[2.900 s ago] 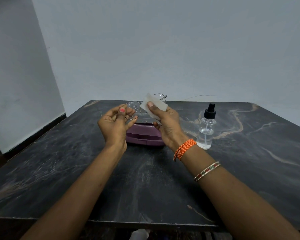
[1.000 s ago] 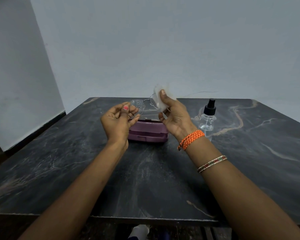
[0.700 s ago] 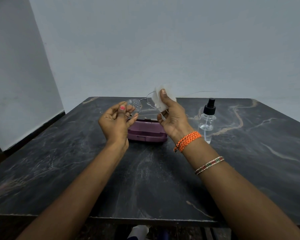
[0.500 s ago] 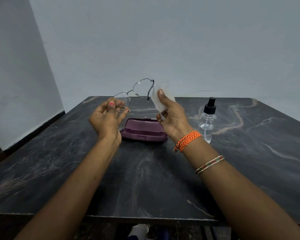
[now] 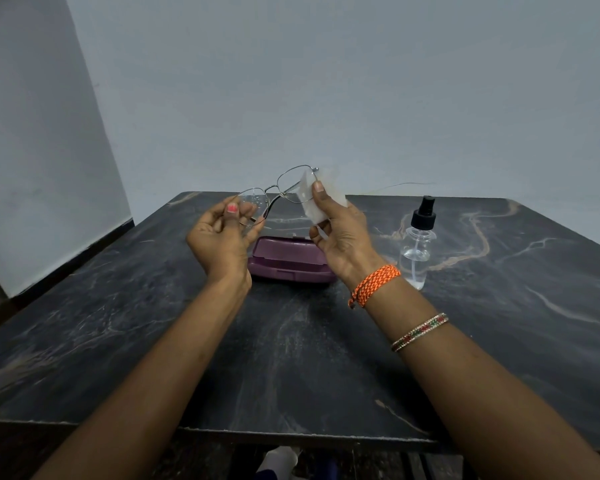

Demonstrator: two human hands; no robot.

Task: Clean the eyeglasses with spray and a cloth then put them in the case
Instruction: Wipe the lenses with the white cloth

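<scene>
The left hand (image 5: 222, 242) pinches 1 lens rim of the eyeglasses (image 5: 278, 192), steadying them above the closed case (image 5: 288, 259) so the free lens faces the cloth (image 5: 321, 197). The right hand (image 5: 340, 233), raised, grips that cloth against the lens edge.

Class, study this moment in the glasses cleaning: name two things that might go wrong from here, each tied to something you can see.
1. The left hand pinches the eyeglasses by one lens only, held up in the air; pressure from the cloth in the right hand might twist the thin frame or smear that lens.
2. The spray bottle stands close beside the right wrist; a sideways move might knock it over.
</scene>
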